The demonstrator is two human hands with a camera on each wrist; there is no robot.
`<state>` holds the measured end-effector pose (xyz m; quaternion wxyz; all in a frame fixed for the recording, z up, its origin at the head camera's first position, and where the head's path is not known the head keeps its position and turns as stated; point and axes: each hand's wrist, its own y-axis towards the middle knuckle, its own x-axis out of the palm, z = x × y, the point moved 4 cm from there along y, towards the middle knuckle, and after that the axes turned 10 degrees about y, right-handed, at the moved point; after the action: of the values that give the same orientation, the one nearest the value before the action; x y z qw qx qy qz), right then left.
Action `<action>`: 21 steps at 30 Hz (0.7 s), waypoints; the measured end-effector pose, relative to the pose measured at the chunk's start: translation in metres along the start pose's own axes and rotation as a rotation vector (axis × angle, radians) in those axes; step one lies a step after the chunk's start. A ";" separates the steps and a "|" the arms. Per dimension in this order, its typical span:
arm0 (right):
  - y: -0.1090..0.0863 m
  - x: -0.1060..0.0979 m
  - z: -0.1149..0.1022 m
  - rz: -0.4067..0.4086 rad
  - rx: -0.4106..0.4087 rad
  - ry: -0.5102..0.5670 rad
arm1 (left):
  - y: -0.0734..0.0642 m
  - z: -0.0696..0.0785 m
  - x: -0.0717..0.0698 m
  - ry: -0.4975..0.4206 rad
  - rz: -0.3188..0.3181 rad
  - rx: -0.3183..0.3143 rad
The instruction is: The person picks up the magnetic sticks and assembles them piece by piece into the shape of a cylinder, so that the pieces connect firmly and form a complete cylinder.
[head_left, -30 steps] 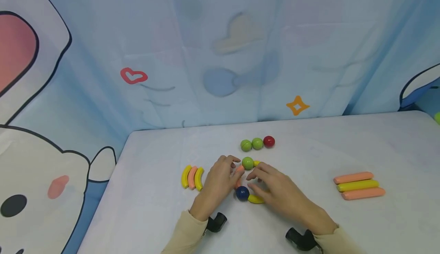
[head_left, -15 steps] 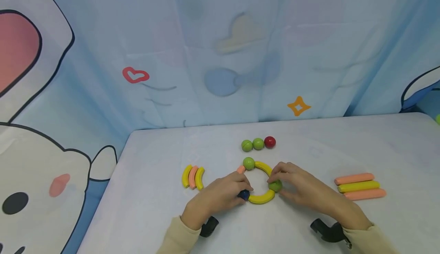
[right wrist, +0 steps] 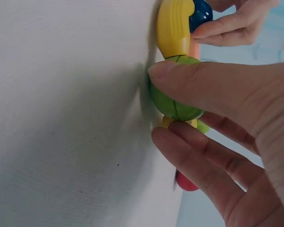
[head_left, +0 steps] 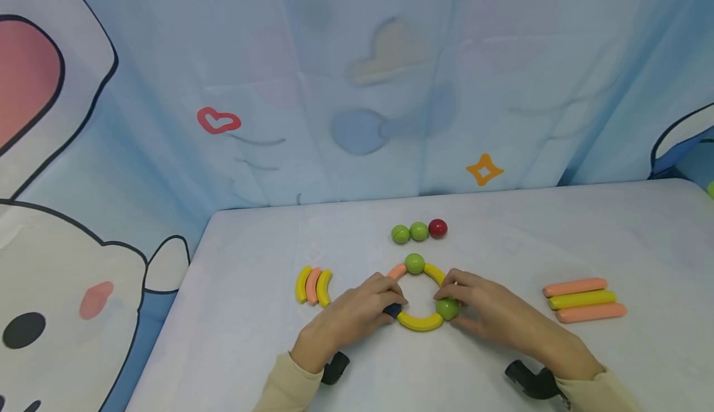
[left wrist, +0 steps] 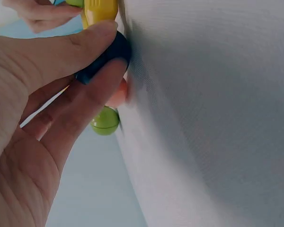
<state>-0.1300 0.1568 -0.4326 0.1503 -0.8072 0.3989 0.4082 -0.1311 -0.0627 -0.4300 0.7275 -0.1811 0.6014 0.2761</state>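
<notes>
A ring of balls joined by curved sticks lies on the table. My left hand (head_left: 359, 313) pinches the dark blue ball (left wrist: 106, 59) at the ring's left front between thumb and fingers. Around the green ball (head_left: 447, 308) at the right front, my right hand (head_left: 488, 306) has its thumb on one side and fingers on the other. A yellow curved stick (head_left: 420, 322) links these two balls. Another green ball (head_left: 415, 263) tops the ring, between a pink stick (head_left: 397, 271) and a yellow stick (head_left: 434, 272). The fingers partly cover both side sticks.
Two loose green balls (head_left: 419, 232) and a red ball (head_left: 437, 228) sit in a row behind the ring. Short curved sticks (head_left: 313, 286) lie at left. Three longer straight sticks (head_left: 582, 301) lie at right on the white table (head_left: 251, 245). A blue printed curtain (head_left: 312, 59) hangs behind.
My right hand has moved right onto the front green ball, and my left hand has moved down to the blue ball. The ring is rounder, and its top green ball has shifted right.
</notes>
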 end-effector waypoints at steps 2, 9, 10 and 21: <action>0.000 0.001 -0.001 -0.003 -0.002 -0.015 | 0.000 -0.001 0.001 -0.019 0.007 -0.007; 0.000 0.002 -0.002 -0.006 -0.014 -0.060 | 0.000 -0.002 0.001 -0.047 0.021 -0.009; -0.001 0.002 -0.002 -0.006 -0.017 -0.059 | -0.001 -0.003 0.001 -0.058 0.023 -0.011; -0.002 0.000 -0.001 -0.003 -0.059 -0.078 | -0.001 -0.002 0.001 -0.067 0.054 0.015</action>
<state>-0.1278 0.1570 -0.4322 0.1426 -0.7953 0.3793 0.4508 -0.1319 -0.0646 -0.4314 0.7408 -0.1502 0.5834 0.2971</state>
